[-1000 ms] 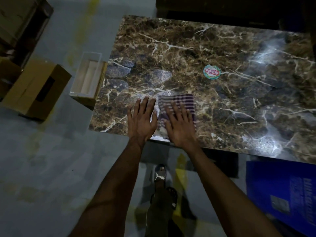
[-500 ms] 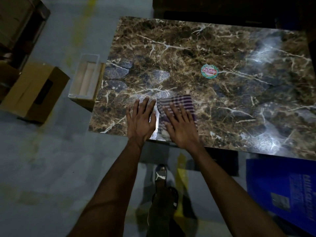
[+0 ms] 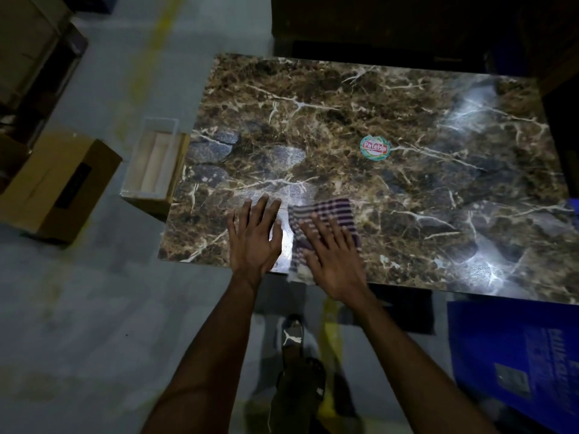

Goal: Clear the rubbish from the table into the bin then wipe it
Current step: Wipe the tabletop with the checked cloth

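A brown marble-patterned table (image 3: 407, 189) fills the upper right of the head view. Near its front edge lies a purple-and-white striped cloth (image 3: 326, 214). My right hand (image 3: 335, 252) presses flat on the cloth with fingers spread straight; the cloth's lower edge hangs slightly over the table edge. My left hand (image 3: 255, 236) rests flat on the bare tabletop just left of the cloth, fingers straight, holding nothing. A round green-and-red sticker (image 3: 375, 147) sits on the table's middle.
An open box with a white liner (image 3: 153, 161) stands on the floor against the table's left end. A brown cardboard box (image 3: 56, 186) lies further left. A blue box (image 3: 513, 355) is at lower right. My sandalled foot (image 3: 293, 335) is under the table edge.
Both hands stay flat in nearly the same spots near the front edge. The cloth under my right hand has barely shifted; the view has drifted slightly.
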`<state>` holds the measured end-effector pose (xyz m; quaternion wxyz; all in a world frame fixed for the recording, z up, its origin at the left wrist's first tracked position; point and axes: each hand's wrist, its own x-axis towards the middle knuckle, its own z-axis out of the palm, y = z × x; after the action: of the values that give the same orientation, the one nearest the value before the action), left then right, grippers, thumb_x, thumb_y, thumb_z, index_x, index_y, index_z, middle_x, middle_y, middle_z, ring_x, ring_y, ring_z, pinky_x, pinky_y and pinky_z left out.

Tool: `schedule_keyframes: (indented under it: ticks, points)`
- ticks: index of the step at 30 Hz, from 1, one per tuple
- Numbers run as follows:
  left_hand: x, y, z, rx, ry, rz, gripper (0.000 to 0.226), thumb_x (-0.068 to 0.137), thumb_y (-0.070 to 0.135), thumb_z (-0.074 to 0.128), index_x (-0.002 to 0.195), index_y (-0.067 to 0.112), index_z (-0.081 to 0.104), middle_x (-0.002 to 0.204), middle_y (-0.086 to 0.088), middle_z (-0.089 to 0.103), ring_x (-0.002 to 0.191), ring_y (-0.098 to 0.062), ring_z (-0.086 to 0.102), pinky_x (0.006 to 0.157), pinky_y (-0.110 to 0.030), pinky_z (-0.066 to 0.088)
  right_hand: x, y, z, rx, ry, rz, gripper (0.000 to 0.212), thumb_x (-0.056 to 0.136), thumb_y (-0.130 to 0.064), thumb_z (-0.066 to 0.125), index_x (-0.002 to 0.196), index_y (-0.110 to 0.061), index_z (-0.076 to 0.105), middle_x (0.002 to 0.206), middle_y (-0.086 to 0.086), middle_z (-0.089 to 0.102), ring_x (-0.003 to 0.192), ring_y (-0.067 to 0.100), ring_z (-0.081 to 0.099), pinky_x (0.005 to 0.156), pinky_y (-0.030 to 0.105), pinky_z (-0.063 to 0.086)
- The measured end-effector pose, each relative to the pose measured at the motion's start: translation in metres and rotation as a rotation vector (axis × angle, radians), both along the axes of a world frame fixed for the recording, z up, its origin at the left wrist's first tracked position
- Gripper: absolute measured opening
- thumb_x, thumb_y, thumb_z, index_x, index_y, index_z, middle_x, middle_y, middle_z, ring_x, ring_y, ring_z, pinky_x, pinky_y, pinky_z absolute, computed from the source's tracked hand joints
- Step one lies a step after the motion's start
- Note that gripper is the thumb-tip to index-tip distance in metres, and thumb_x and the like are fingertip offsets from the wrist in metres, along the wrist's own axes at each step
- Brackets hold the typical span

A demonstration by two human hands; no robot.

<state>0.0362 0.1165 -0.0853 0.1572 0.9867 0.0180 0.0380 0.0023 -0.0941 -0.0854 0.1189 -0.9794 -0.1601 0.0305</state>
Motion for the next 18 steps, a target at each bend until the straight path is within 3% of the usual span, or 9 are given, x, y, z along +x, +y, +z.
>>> schedule_keyframes:
  ticks: [7,14,18]
  points:
    - [0.0,-0.001,-0.001,-0.02,0.012,0.009,0.05,0.107,0.044,0.038,0.157,0.044,0.035,0.168,0.012,0.03,0.157,-0.019,0.02,0.124,-0.056,0.016,0.036,-0.015,0.003,0.04,0.016,-0.247,0.061,0.107,-0.05,0.028,0.165,-0.035,0.016,0.174,-0.003,0.011,0.16,0.028,0.006,0.126,0.05,0.011]
    - [-0.001,0.0,-0.001,-0.019,0.033,-0.009,0.052,0.108,0.05,0.037,0.159,0.043,0.031,0.169,0.011,0.026,0.158,-0.02,0.017,0.124,-0.058,0.015,-0.007,-0.008,-0.002,0.007,-0.017,0.008,0.059,0.109,-0.046,0.029,0.165,-0.031,0.018,0.173,-0.001,0.012,0.161,0.027,0.005,0.127,0.046,0.012]
    - [-0.002,0.0,0.002,0.011,0.015,-0.024,0.055,0.106,0.054,0.04,0.159,0.041,0.033,0.168,0.008,0.029,0.156,-0.024,0.022,0.122,-0.061,0.018,-0.012,-0.049,0.005,0.015,0.023,-0.144,0.059,0.108,-0.048,0.028,0.165,-0.036,0.018,0.173,-0.004,0.011,0.16,0.024,0.006,0.126,0.047,0.016]
